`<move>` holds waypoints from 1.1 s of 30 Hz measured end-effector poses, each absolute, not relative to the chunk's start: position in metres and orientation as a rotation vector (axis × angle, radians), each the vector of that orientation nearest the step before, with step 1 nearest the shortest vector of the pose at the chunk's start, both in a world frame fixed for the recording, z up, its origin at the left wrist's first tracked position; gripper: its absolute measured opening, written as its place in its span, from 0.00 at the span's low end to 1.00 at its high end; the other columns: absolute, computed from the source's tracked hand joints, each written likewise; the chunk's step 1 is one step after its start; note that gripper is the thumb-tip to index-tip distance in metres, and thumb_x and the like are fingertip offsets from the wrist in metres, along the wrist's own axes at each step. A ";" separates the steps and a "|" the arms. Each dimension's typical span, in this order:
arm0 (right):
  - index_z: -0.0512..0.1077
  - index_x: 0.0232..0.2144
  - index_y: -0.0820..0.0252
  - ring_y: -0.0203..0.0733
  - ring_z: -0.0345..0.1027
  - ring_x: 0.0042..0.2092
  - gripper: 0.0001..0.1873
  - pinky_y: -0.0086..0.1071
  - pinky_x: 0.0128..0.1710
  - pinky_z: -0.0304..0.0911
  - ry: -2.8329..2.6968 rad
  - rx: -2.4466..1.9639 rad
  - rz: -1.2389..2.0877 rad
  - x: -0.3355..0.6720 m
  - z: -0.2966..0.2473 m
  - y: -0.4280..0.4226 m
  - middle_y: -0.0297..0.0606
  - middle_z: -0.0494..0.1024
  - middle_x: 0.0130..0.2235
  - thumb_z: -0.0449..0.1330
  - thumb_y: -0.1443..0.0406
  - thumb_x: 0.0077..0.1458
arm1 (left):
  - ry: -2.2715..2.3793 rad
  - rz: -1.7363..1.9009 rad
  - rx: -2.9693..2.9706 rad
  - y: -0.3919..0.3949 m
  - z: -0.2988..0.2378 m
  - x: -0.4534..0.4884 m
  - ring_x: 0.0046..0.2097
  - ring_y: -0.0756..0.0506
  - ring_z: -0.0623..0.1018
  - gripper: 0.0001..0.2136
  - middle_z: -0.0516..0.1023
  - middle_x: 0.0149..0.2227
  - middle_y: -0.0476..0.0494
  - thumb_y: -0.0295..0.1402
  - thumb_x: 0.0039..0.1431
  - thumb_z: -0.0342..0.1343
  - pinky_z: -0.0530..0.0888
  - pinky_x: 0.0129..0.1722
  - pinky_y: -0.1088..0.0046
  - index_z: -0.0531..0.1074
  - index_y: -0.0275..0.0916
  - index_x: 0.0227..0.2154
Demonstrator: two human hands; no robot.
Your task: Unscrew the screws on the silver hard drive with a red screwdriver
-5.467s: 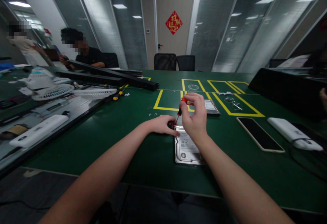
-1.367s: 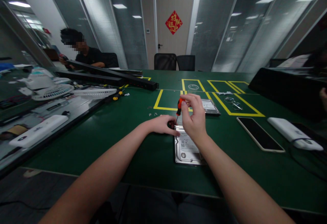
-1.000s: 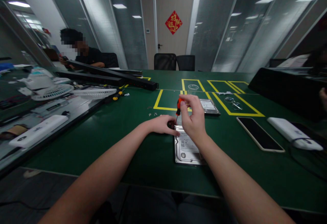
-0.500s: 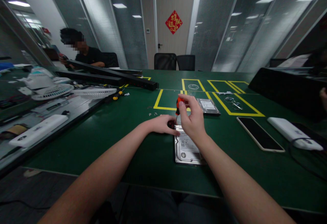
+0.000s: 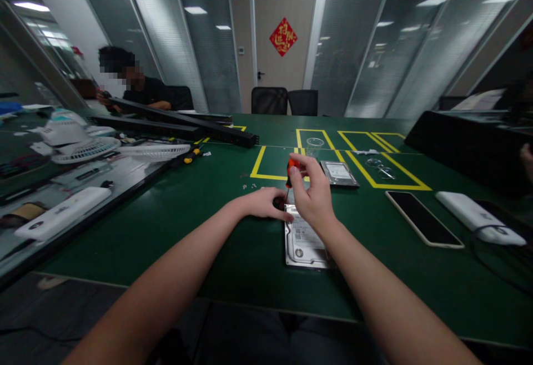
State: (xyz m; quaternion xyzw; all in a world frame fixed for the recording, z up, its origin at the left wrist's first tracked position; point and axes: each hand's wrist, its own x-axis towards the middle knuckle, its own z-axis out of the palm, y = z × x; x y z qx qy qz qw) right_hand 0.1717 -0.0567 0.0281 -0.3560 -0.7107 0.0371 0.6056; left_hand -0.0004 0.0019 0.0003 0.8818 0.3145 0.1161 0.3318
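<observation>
A silver hard drive (image 5: 302, 240) lies flat on the green table (image 5: 216, 232) in front of me. My right hand (image 5: 313, 194) pinches the red handle of a small screwdriver (image 5: 290, 168), held upright with its tip at the drive's far left corner. My left hand (image 5: 264, 202) rests with curled fingers against that same corner, steadying the drive. What lies under the left fingers is hidden.
A second hard drive (image 5: 338, 173) lies in the yellow taped boxes (image 5: 270, 164) behind. A phone (image 5: 423, 218) and white power bank (image 5: 478, 217) sit at right; tiny screws (image 5: 249, 186), a yellow screwdriver (image 5: 192, 156), fan parts (image 5: 87, 148), black bars (image 5: 183, 121) at left. A seated person (image 5: 137, 87) is behind.
The screwdriver handle and my right fingers have shifted slightly left and down while turning. My left hand and the drive have stayed put.
</observation>
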 end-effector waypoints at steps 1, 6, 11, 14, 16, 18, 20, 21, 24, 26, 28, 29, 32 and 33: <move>0.72 0.56 0.52 0.45 0.74 0.49 0.14 0.45 0.48 0.72 -1.645 -0.824 0.083 0.172 0.028 -0.057 0.42 0.79 0.50 0.54 0.64 0.71 | 0.822 0.302 2.304 0.002 0.000 0.000 0.43 0.39 0.80 0.29 0.82 0.44 0.40 0.57 0.51 0.69 0.72 0.41 0.66 0.78 0.38 0.46; 0.72 0.56 0.53 0.45 0.73 0.49 0.14 0.44 0.48 0.72 -1.645 -0.825 0.082 0.171 0.028 -0.057 0.42 0.79 0.50 0.55 0.63 0.71 | 0.828 0.311 2.293 0.002 0.000 0.000 0.43 0.39 0.80 0.29 0.82 0.44 0.40 0.56 0.50 0.69 0.72 0.42 0.65 0.78 0.38 0.46; 0.72 0.57 0.51 0.45 0.74 0.49 0.15 0.45 0.49 0.72 -1.644 -0.831 0.095 0.171 0.028 -0.057 0.41 0.78 0.50 0.55 0.63 0.71 | 0.834 0.315 2.278 0.002 0.000 0.000 0.43 0.39 0.80 0.30 0.83 0.43 0.40 0.57 0.49 0.70 0.73 0.42 0.65 0.79 0.38 0.47; 0.71 0.57 0.50 0.46 0.74 0.49 0.15 0.46 0.49 0.72 -1.646 -0.833 0.100 0.171 0.028 -0.057 0.41 0.78 0.51 0.55 0.63 0.71 | 0.834 0.308 2.284 0.002 0.000 0.000 0.43 0.39 0.80 0.30 0.83 0.44 0.40 0.57 0.50 0.69 0.73 0.42 0.65 0.79 0.38 0.47; 0.71 0.57 0.50 0.46 0.74 0.49 0.15 0.46 0.50 0.72 -1.646 -0.832 0.105 0.171 0.027 -0.057 0.41 0.78 0.51 0.55 0.63 0.71 | 0.834 0.312 2.290 0.002 0.000 0.000 0.43 0.39 0.80 0.30 0.83 0.44 0.40 0.56 0.50 0.69 0.73 0.42 0.65 0.79 0.38 0.47; 0.71 0.57 0.50 0.46 0.74 0.50 0.16 0.46 0.50 0.72 -1.649 -0.832 0.108 0.171 0.027 -0.056 0.41 0.78 0.51 0.55 0.63 0.70 | 0.834 0.314 2.289 0.002 0.000 0.000 0.43 0.39 0.80 0.30 0.83 0.44 0.40 0.56 0.50 0.69 0.73 0.42 0.65 0.79 0.38 0.48; 0.71 0.58 0.50 0.46 0.74 0.50 0.16 0.46 0.50 0.72 -1.654 -0.835 0.114 0.171 0.027 -0.056 0.41 0.78 0.51 0.55 0.63 0.70 | 0.826 0.313 2.290 0.002 0.000 0.000 0.44 0.39 0.80 0.30 0.83 0.45 0.39 0.56 0.50 0.69 0.73 0.43 0.65 0.78 0.38 0.48; 0.71 0.58 0.50 0.46 0.74 0.50 0.16 0.46 0.50 0.72 -1.657 -0.836 0.116 0.171 0.026 -0.056 0.41 0.78 0.51 0.55 0.63 0.70 | 0.822 0.314 2.292 0.002 0.000 0.000 0.44 0.39 0.80 0.30 0.83 0.45 0.39 0.57 0.50 0.69 0.73 0.43 0.65 0.78 0.38 0.48; 0.70 0.58 0.50 0.45 0.74 0.49 0.17 0.46 0.50 0.72 -1.671 -0.830 0.127 0.171 0.026 -0.057 0.41 0.78 0.51 0.55 0.63 0.70 | 0.820 0.321 2.282 0.002 -0.001 0.000 0.44 0.39 0.80 0.31 0.82 0.45 0.39 0.56 0.50 0.69 0.73 0.43 0.64 0.77 0.37 0.49; 0.70 0.59 0.50 0.45 0.73 0.50 0.17 0.46 0.50 0.72 -1.678 -0.822 0.134 0.171 0.026 -0.057 0.41 0.78 0.51 0.55 0.63 0.70 | 0.821 0.332 2.267 0.002 -0.001 0.000 0.44 0.38 0.80 0.31 0.82 0.45 0.39 0.55 0.50 0.70 0.73 0.44 0.63 0.77 0.38 0.50; 0.70 0.59 0.49 0.45 0.73 0.49 0.17 0.46 0.49 0.72 -1.686 -0.821 0.145 0.170 0.026 -0.057 0.41 0.78 0.50 0.55 0.64 0.70 | 0.822 0.338 2.261 0.002 -0.002 -0.001 0.46 0.38 0.80 0.31 0.83 0.45 0.40 0.55 0.50 0.70 0.74 0.47 0.62 0.77 0.38 0.50; 0.70 0.59 0.49 0.45 0.73 0.49 0.18 0.46 0.49 0.72 -1.688 -0.823 0.151 0.170 0.026 -0.057 0.41 0.78 0.50 0.55 0.64 0.70 | 0.824 0.337 2.262 0.002 -0.001 -0.001 0.47 0.37 0.80 0.31 0.83 0.46 0.40 0.55 0.50 0.70 0.73 0.49 0.61 0.77 0.38 0.50; 0.69 0.60 0.48 0.46 0.73 0.49 0.18 0.46 0.49 0.72 -1.695 -0.831 0.171 0.170 0.027 -0.056 0.40 0.77 0.50 0.55 0.63 0.70 | 0.835 0.325 2.268 0.002 -0.001 -0.001 0.49 0.37 0.80 0.31 0.83 0.47 0.39 0.56 0.50 0.70 0.73 0.51 0.60 0.77 0.39 0.50; 0.69 0.60 0.48 0.46 0.73 0.49 0.18 0.46 0.48 0.72 -1.695 -0.830 0.174 0.170 0.027 -0.056 0.40 0.77 0.50 0.56 0.63 0.70 | 0.838 0.322 2.268 0.002 -0.001 -0.001 0.49 0.37 0.80 0.31 0.83 0.47 0.39 0.56 0.50 0.70 0.73 0.51 0.60 0.77 0.39 0.50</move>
